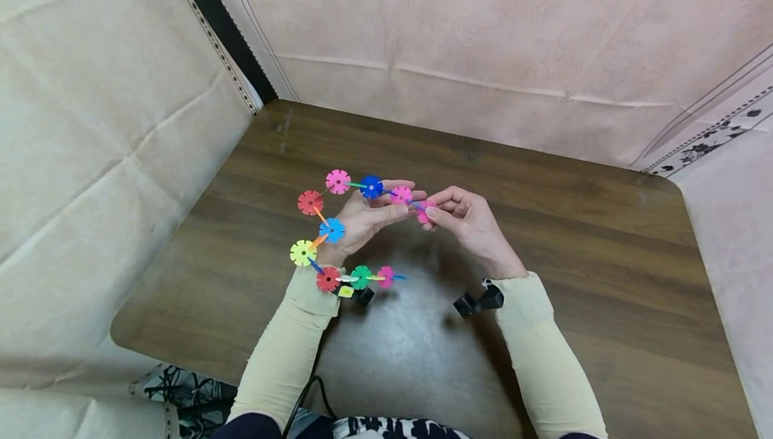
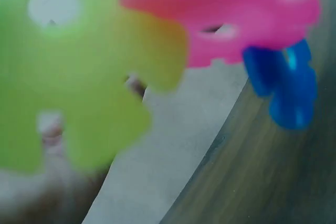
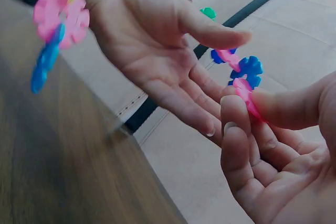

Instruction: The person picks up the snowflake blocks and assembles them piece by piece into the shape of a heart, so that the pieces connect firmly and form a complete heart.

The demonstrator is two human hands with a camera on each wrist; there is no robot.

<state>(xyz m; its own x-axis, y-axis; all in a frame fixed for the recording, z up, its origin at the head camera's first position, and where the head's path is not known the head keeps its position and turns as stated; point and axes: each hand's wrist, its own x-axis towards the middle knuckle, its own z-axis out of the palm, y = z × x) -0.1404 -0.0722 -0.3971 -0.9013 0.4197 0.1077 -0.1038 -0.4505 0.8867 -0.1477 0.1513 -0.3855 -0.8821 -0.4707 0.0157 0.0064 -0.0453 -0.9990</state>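
Note:
A chain of colourful notched plastic discs, joined edge to edge, loops around and over my left hand. My right hand pinches the pink end disc between thumb and fingertips; a blue disc is slotted into it. My left hand has its palm facing up and its thumb and fingers extended, with the fingertips beside the right hand's. The other end of the chain, a pink disc with a blue disc edge-on, hangs by the left wrist. A yellow-green disc fills much of the left wrist view.
Below the hands lies a brown wood-grain table with rounded corners. Pale cloth hangs behind it and at both sides. Black wrist cameras are strapped at the cuffs, and a black cable runs near the left forearm.

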